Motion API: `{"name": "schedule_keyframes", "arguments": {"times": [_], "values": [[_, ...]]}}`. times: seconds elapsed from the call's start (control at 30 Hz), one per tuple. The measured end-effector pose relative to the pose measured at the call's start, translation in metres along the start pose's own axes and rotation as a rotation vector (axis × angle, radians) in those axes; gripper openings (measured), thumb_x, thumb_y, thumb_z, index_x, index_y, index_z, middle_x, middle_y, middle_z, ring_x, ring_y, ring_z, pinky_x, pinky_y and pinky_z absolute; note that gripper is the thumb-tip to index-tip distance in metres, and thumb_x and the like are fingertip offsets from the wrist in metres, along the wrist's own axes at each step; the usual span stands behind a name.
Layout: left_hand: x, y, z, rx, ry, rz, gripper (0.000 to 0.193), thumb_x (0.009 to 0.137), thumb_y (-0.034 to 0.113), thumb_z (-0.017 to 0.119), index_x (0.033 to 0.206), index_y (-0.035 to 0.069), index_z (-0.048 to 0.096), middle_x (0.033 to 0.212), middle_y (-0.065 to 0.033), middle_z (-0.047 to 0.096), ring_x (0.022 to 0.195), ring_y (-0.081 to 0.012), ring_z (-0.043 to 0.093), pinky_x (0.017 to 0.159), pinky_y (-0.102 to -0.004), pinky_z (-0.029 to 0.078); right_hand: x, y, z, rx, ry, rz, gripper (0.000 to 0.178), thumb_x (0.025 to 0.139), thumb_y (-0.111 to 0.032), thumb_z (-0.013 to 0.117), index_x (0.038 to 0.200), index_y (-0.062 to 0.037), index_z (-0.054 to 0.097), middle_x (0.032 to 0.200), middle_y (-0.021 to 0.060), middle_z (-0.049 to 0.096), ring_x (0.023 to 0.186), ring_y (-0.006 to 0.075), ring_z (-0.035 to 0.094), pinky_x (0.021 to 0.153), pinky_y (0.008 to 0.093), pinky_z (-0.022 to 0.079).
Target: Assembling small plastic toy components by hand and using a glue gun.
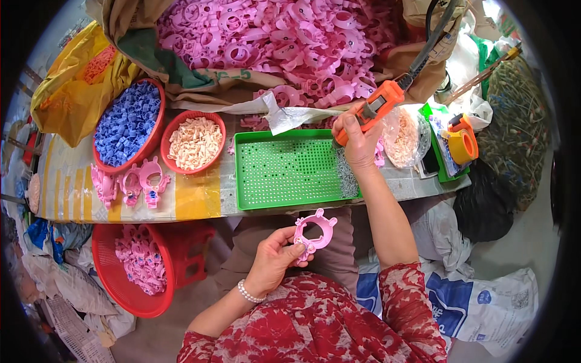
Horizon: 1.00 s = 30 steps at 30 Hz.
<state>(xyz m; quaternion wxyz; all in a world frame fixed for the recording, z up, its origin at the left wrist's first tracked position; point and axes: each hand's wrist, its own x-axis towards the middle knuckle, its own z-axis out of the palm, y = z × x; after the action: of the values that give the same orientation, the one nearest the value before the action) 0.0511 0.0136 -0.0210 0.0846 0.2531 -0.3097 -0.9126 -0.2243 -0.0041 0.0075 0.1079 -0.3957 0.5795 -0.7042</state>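
My left hand (272,257) pinches a pink plastic part (328,228) by its lower end, near my lap. The part is an open ring with small knobs on its rim. Over the right end of a green perforated tray (284,200), my right hand (360,142) is wrapped around an orange electric screwdriver (382,101). The driver's nose points down toward a heap of small grey screws (347,175) in that tray. Whether its tip touches a screw is too small to tell.
A sack holds a large heap of pink parts (272,36) at the back. Red bowls contain blue pieces (128,124) and cream tubes (195,143). Several pink parts (152,181) lie left; a red basket (109,272) sits lower. An orange tape dispenser (463,145) stands right.
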Motion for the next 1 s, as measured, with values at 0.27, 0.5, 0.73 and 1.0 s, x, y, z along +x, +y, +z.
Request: {"name": "schedule_keyframes", "arguments": {"times": [0.27, 0.5, 0.73, 1.0], "values": [[0.0, -0.003, 0.001, 0.023, -0.018, 0.017, 0.047, 0.087, 0.006, 0.06, 0.13, 0.003, 0.042, 0.101, -0.0082, 0.059, 0.08, -0.0157, 0.064, 0.065, -0.0235, 0.053, -0.001, -0.001, -0.001, 0.021, -0.009, -0.006, 0.04, 0.08, -0.036, 0.068, 0.087, -0.0041, 0.044, 0.061, 0.0062, 0.051, 0.054, 0.0158, 0.053, 0.05, 0.0287, 0.046], [-0.001, -0.005, 0.004, 0.075, 0.033, 0.165, 0.052, 0.088, 0.007, 0.059, 0.136, 0.005, 0.037, 0.103, -0.0077, 0.059, 0.08, -0.0141, 0.063, 0.064, -0.0227, 0.052, -0.005, -0.014, 0.002, 0.077, -0.002, -0.04, 0.041, 0.08, -0.038, 0.067, 0.088, -0.0052, 0.045, 0.064, 0.007, 0.051, 0.056, 0.017, 0.053, 0.052, 0.0295, 0.046], [0.005, -0.008, 0.003, 0.153, 0.075, 0.184, 0.039, 0.089, 0.006, 0.057, 0.126, 0.001, 0.049, 0.098, -0.0065, 0.06, 0.079, -0.0119, 0.061, 0.065, -0.0218, 0.052, -0.022, -0.061, 0.008, 0.271, -0.08, -0.044, 0.043, 0.08, -0.041, 0.065, 0.093, -0.0071, 0.043, 0.071, 0.0079, 0.051, 0.06, 0.02, 0.05, 0.058, 0.0339, 0.044], [0.008, -0.012, 0.004, 0.224, 0.148, 0.279, 0.032, 0.086, 0.003, 0.06, 0.117, 0.0, 0.057, 0.1, -0.0038, 0.053, 0.077, -0.0084, 0.059, 0.064, -0.0199, 0.051, -0.087, -0.095, 0.02, 0.484, -0.409, 0.059, 0.068, 0.066, -0.065, 0.067, 0.094, -0.0081, 0.042, 0.077, 0.0061, 0.055, 0.066, 0.0194, 0.055, 0.066, 0.0338, 0.046]]}}
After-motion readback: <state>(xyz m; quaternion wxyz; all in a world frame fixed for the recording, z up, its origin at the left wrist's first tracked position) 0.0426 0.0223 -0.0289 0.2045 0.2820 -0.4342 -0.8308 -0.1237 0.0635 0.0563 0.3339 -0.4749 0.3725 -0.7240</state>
